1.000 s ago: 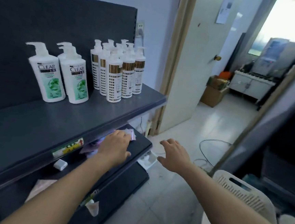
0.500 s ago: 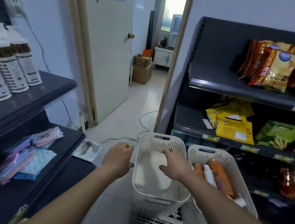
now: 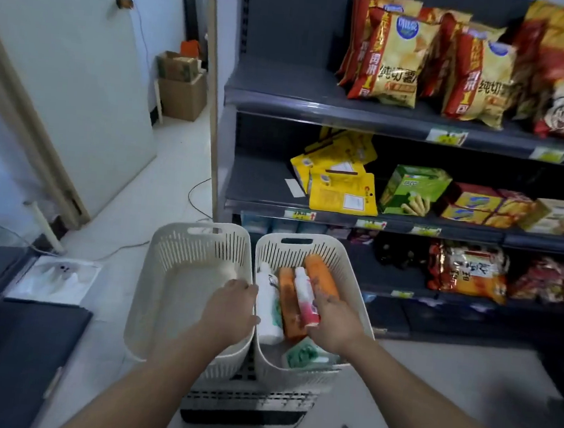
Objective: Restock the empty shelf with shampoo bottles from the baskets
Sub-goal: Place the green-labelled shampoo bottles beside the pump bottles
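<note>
Two cream plastic baskets stand side by side on a crate. The left basket (image 3: 200,230) holds nothing. The right basket (image 3: 297,240) contains lying bottles: a white one with a green label (image 3: 268,301), two orange ones (image 3: 288,303) (image 3: 321,275), a pink-and-white one (image 3: 303,301) and a green-labelled one at the near end (image 3: 302,354). My left hand (image 3: 231,308) hovers over the shared rims, its fingertips next to the white bottle. My right hand (image 3: 332,320) rests inside the right basket, fingers spread on the orange and pink-and-white bottles. Neither hand has lifted anything.
A grey slatted crate (image 3: 243,401) supports the baskets. Dark shelves of snack bags (image 3: 407,54) and boxes (image 3: 412,194) fill the right side. A dark low shelf (image 3: 6,343) juts in at lower left. Cables (image 3: 200,193) trail on the pale floor near an open door (image 3: 81,76).
The view has swung from the shampoo shelf on the left down to the baskets. Both hands dropped toward them; my right hand shifted from the left basket into the right one.
</note>
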### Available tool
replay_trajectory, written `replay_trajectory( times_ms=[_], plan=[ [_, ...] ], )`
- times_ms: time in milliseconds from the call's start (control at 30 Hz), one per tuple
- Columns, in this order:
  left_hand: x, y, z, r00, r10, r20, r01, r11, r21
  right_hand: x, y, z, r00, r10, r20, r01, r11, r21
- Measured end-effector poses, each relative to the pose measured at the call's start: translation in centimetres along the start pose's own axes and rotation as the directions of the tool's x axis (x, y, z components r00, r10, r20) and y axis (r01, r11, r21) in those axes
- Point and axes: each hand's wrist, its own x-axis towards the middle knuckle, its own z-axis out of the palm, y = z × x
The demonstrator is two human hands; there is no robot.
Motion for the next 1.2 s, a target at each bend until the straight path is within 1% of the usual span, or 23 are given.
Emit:
replay_trajectory(
  times_ms=[133,267,300,367,433,500,567,633,700,833,900,967,1033,1067,1100,1133,1200],
  plan=[
    [3.6,1.7,2.6,0.997,0.039,0.074,-0.035,0.998,-0.053,1.2,3.0,2.0,0.985,0.149,0.085,-0.158,0.982,0.107],
    [7.7,2.8,4.5,0.988,0.043,0.147,-0.040,0.999,-0.020,2.9,5.0,3.7,0.938,0.278,0.208,-0.315,0.933,0.176],
    [8.9,2.9,5.0,0.985,0.040,0.169,-0.039,0.999,-0.010,3.4,5.4,4.3,0.918,0.316,0.239,-0.367,0.904,0.217],
    [11.4,3.1,6.0,0.977,0.036,0.210,-0.034,0.999,-0.010,4.6,6.2,5.3,0.873,0.394,0.289,-0.473,0.829,0.299],
    [13.8,3.1,6.9,0.967,0.032,0.251,-0.018,0.998,-0.056,5.8,7.0,5.9,0.819,0.457,0.347,-0.568,0.733,0.375],
    [16.1,3.1,7.5,0.958,0.026,0.287,0.010,0.992,-0.124,7.0,7.7,6.8,0.762,0.504,0.405,-0.647,0.597,0.474],
    [18.2,3.0,8.2,0.953,0.055,0.300,0.000,0.984,-0.180,8.2,7.9,7.6,0.710,0.540,0.451,-0.699,0.462,0.547],
    [20.3,2.6,9.5,0.955,0.040,0.293,-0.006,0.993,-0.118,9.5,8.2,9.0,0.666,0.581,0.468,-0.719,0.333,0.610],
    [22.1,2.0,10.6,0.954,-0.007,0.300,0.026,0.998,-0.059,10.3,8.5,10.1,0.629,0.613,0.479,-0.716,0.216,0.664],
    [25.1,1.8,12.2,0.931,0.009,0.365,0.011,0.999,-0.050,11.5,9.5,13.1,0.554,0.675,0.488,-0.684,0.034,0.729],
    [26.8,0.9,14.1,0.917,-0.054,0.396,0.064,0.998,-0.011,12.1,10.1,14.8,0.526,0.692,0.495,-0.677,-0.011,0.735],
    [28.2,-0.2,16.2,0.884,-0.213,0.417,0.219,0.975,0.033,12.4,10.0,15.0,0.496,0.706,0.505,-0.689,-0.034,0.724],
    [28.9,0.0,16.3,0.841,-0.291,0.455,0.314,0.949,0.026,12.6,10.0,15.4,0.475,0.721,0.504,-0.661,-0.085,0.745],
    [29.1,0.3,16.2,0.848,-0.272,0.454,0.290,0.957,0.033,12.6,10.1,16.0,0.468,0.725,0.505,-0.643,-0.113,0.758],
    [29.1,0.8,15.4,0.847,-0.278,0.453,0.308,0.951,0.009,12.7,10.2,16.5,0.460,0.727,0.509,-0.635,-0.131,0.761],
    [29.0,1.3,15.0,0.859,-0.292,0.420,0.334,0.942,-0.027,12.8,10.6,17.6,0.450,0.729,0.516,-0.637,-0.142,0.757],
    [28.6,1.4,15.5,0.860,-0.303,0.411,0.334,0.942,-0.005,12.9,10.8,18.4,0.444,0.729,0.521,-0.630,-0.159,0.760]
  ],
)
